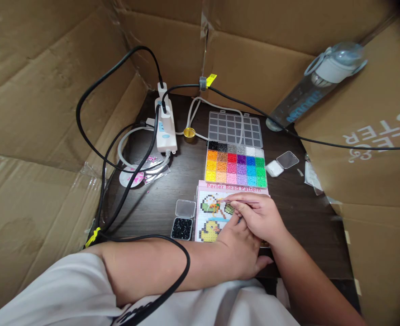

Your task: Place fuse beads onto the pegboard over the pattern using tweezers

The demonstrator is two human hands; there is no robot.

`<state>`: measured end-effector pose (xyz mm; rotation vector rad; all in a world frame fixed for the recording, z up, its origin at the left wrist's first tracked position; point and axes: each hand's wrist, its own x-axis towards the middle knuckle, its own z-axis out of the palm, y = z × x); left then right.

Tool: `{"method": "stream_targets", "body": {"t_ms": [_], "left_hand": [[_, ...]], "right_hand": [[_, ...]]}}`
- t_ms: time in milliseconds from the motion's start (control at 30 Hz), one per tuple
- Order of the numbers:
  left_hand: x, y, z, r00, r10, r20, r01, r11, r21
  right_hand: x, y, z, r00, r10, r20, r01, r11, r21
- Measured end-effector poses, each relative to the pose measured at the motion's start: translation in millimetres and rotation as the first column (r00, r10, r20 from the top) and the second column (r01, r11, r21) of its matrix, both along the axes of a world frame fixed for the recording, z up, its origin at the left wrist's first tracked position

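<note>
My right hand is closed in a pinch on thin tweezers, whose tip rests on the pink-edged bead pattern sheet with its pixel pictures of a duck. My left hand lies on the lower part of the sheet, under the right hand; its fingers are mostly hidden. Just beyond the sheet stands an open bead box with many coloured compartments, its clear lid folded back. A small open case of black beads sits left of the sheet.
Cardboard walls enclose the dark table. A white power strip with black cables lies at the back left. A water bottle leans at the back right. A small white-bead case is right of the box.
</note>
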<state>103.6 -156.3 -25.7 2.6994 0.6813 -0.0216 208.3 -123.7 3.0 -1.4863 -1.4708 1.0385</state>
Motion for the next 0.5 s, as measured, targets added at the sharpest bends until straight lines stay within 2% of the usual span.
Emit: {"method": "stream_targets", "body": {"t_ms": [300, 500], "left_hand": [[0.5, -1.0, -0.8, 1.000, 0.009, 0.006, -0.009, 1.000, 0.015], [0.1, -0.6, -0.1, 1.000, 0.001, -0.015, 0.000, 1.000, 0.012]], "right_hand": [[-0.1, 0.7, -0.7, 1.000, 0.012, 0.017, -0.012, 0.999, -0.034], [-0.6, -0.4, 0.1, 0.997, -0.060, -0.055, 0.057, 0.997, -0.055]]}}
